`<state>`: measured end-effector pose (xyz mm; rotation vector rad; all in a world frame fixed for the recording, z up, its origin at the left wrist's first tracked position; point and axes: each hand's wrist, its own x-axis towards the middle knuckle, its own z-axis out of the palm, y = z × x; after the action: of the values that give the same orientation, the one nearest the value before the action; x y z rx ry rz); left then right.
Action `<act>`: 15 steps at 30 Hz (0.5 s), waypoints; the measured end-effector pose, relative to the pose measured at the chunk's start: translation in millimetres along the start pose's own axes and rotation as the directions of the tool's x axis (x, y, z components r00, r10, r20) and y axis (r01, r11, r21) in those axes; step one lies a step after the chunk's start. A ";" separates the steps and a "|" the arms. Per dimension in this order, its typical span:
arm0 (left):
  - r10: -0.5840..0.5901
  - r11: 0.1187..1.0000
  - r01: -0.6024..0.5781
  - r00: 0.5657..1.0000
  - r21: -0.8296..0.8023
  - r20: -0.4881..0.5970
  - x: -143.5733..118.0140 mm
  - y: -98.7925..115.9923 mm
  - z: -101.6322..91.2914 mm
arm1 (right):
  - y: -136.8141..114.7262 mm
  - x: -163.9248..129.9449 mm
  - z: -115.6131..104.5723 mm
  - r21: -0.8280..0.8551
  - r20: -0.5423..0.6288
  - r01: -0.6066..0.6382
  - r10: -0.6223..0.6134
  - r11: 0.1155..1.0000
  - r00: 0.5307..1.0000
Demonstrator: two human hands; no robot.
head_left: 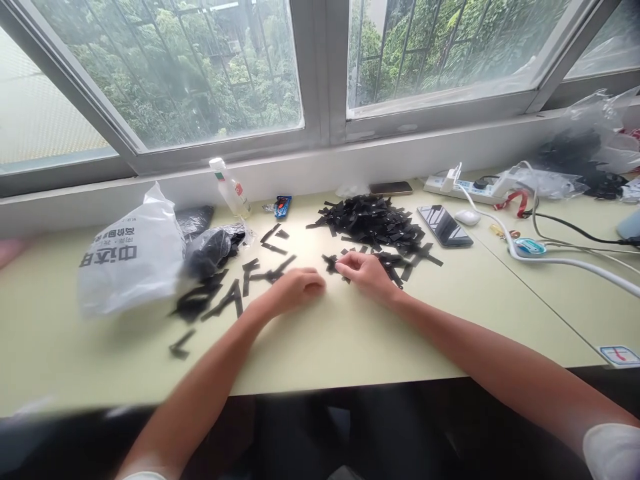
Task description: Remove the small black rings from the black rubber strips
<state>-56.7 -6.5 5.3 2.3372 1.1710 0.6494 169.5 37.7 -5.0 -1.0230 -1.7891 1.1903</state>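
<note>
Black strips (373,223) lie in a loose heap on the pale green table (320,347), just beyond the right hand (365,273), with a few strays trailing down to its fingertips. The right hand rests knuckles-up on the tabletop, its fingers drawn narrow and pinching at one small black strip (331,263) at the near edge of the heap. The left hand (295,290) lies just beside it, curled into a loose fist on the table; whether anything is inside it cannot be told. Beyond and to the left of the left hand, longer black strips (235,290) lie spread out singly, some crossing each other. Farther left of them sits a white plastic bag (133,257) with printed characters, and touching it a clear bag of dark material (213,250). A small white bottle (230,187) leans against the window sill beyond the left hand. To the right of the right hand, past the heap, a dark smartphone (444,225) lies flat, near a white power strip (470,189) and a white cable (560,260) running across the table.
</note>
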 end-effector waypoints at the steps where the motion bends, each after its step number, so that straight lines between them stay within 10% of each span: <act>1: 0.002 1.000 -0.003 0.999 -0.026 -0.038 0.8 1.4 1.2 | -0.3 -0.3 0.3 0.001 0.002 0.000 0.000 1.000 1.000; 6: -0.035 0.992 0.006 0.975 -0.129 -0.220 3.5 1.5 4.8 | -2.1 -0.8 -0.3 0.004 -0.003 0.001 -0.001 1.000 1.000; 15: -0.070 0.984 0.098 0.980 0.147 -0.184 6.9 -8.2 16.2 | -0.6 2.1 -3.9 -0.013 -0.056 0.005 -0.006 1.000 0.998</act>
<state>-48.5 0.7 -10.7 2.3802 1.4401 0.7752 172.0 40.8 -3.0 -1.0482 -1.7575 1.1370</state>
